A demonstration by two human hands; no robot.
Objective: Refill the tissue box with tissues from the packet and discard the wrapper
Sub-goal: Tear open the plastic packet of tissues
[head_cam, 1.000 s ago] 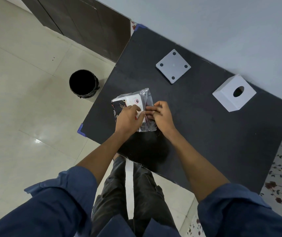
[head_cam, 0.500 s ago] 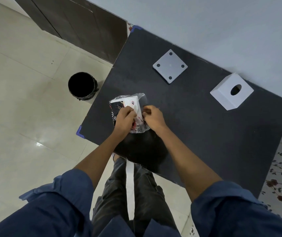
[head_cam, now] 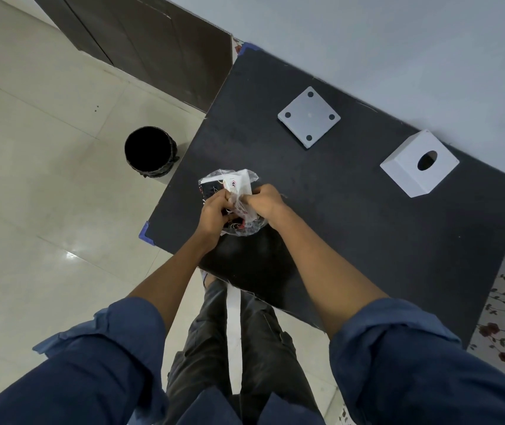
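a: head view, quick. what changed in the last second?

b: both hands closed in on the tissue packet (head_cam: 229, 196) near the front left of the black table (head_cam: 352, 240). a second earlier the fingers lay flatter on its top; now the left hand (head_cam: 214, 214) and right hand (head_cam: 265, 202) were bunched tight together, each pinching the clear wrapper at the packet's near end. the plastic looked more crumpled there.

a: torn open yet?

b: couldn't tell, knuckles hid the seam. probably mid-tear, no tissues out.

a: rest of the task stuff?

b: white tissue box (head_cam: 419, 164) sat untouched at the far right of the table, well apart from the hands. its base plate (head_cam: 308, 116) lay separate further left, so the box was already open for loading. black bin (head_cam: 150, 151) stood on the floor just off the table's left edge, ready for the wrapper.

a: progress?

b: early. opening step only, refill and discard both not yet done.
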